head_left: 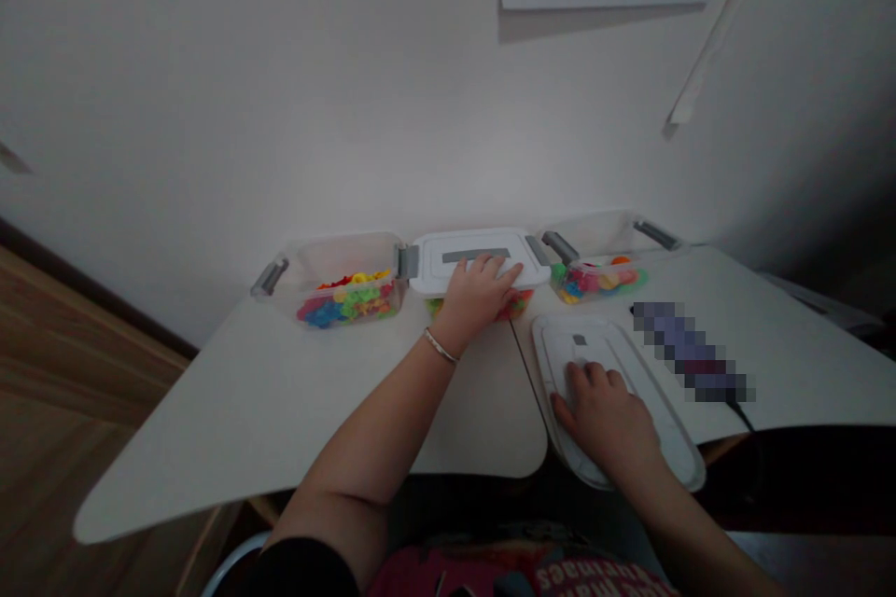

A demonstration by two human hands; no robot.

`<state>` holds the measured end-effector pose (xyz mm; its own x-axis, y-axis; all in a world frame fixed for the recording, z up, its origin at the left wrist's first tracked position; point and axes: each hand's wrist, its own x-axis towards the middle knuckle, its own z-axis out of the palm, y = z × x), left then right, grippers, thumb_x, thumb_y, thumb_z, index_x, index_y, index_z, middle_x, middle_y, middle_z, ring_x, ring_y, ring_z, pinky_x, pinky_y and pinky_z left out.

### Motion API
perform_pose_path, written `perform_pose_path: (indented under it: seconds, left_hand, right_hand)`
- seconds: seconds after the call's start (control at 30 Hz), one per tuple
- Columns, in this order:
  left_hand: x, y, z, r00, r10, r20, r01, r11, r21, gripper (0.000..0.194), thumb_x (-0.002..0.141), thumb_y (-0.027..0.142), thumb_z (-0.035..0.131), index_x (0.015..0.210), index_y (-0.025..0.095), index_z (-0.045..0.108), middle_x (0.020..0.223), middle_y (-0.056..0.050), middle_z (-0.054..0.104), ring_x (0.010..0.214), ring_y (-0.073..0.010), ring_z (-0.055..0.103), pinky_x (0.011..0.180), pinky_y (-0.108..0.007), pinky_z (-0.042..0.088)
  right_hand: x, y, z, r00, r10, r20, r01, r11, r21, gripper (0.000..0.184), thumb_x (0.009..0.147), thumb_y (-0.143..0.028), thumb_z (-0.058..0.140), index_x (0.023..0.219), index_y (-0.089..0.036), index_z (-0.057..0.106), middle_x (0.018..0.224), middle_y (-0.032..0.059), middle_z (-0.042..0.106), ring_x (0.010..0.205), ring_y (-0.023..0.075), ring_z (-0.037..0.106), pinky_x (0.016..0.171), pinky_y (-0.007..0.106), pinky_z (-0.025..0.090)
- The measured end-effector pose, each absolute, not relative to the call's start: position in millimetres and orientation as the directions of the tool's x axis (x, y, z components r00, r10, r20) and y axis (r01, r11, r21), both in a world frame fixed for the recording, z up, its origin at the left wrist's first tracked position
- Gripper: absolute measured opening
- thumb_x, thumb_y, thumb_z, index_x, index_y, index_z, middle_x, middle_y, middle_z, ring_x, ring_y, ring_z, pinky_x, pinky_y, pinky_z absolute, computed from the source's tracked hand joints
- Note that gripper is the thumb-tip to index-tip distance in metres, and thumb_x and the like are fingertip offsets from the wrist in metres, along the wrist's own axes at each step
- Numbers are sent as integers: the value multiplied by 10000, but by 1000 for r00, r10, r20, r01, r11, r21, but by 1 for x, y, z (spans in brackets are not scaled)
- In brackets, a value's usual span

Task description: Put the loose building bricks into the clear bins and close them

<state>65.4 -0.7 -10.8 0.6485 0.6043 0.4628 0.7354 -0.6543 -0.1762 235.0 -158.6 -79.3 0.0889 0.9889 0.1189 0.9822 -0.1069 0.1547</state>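
My left hand (476, 297) lies on top of a white lid (430, 272) with a grey handle, its fingers spread over the front part. That lid sits on the middle clear box (519, 306), where colourful small pieces show below the rim. Nearer to me, my right hand (608, 415) is on a second white lid (654, 410), fingers curled over its middle where the handle runs. Part of that handle is hidden under the hand. The lid lies slantwise and reaches past the table's front edge.
An uncovered clear box (350, 303) of colourful pieces stands at the left, another uncovered box (602, 275) at the right, both with grey clasps. A blurred-out object (690, 350) with a black cable lies on the right. The white tabletop (245, 392) meets the wall behind.
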Motion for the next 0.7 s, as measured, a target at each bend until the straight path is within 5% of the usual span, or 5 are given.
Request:
perform_pose_path:
  seconds: [0.33, 0.5, 0.6, 0.7]
  left_hand:
    - [70, 30, -12, 674, 584, 452, 708, -685, -170, 401, 933, 315, 489, 1321, 219, 518, 1353, -106, 559, 1222, -266, 502, 1004, -451, 405]
    - [64, 25, -7, 629, 591, 505, 725, -681, -106, 466, 946, 350, 433, 1391, 213, 448, 1411, -91, 518, 1293, -242, 455, 1125, -482, 279]
    - [39, 15, -4, 406, 637, 656, 849, -528, -13, 495, 953, 316, 368, 1425, 170, 397, 1438, -116, 483, 1331, -244, 417, 1137, -477, 264]
    - [-1, 2, -6, 51, 706, 706, 977, -182, 111, 495, 934, 294, 371, 1397, 136, 438, 1390, -171, 517, 1285, -314, 454, 1109, -556, 256]
  right_hand:
    - [234, -158, -79, 79, 992, 102, 987, -92, 131, 328, 914, -383, 467, 1136, -155, 546, 1053, 141, 576, 957, 273, 562, 630, 317, 453]
    - [235, -156, -82, 91, 991, 94, 987, -102, 123, 349, 916, -400, 463, 1155, -159, 541, 1069, 147, 577, 969, 273, 555, 621, 311, 452]
    - [236, -156, -83, 85, 991, 98, 988, -97, 121, 361, 918, -402, 458, 1166, -154, 542, 1081, 153, 579, 968, 275, 550, 617, 316, 455]
    - [236, -156, -84, 82, 991, 103, 988, -94, 120, 359, 915, -397, 459, 1163, -154, 551, 1093, 152, 579, 972, 274, 549, 620, 314, 455]
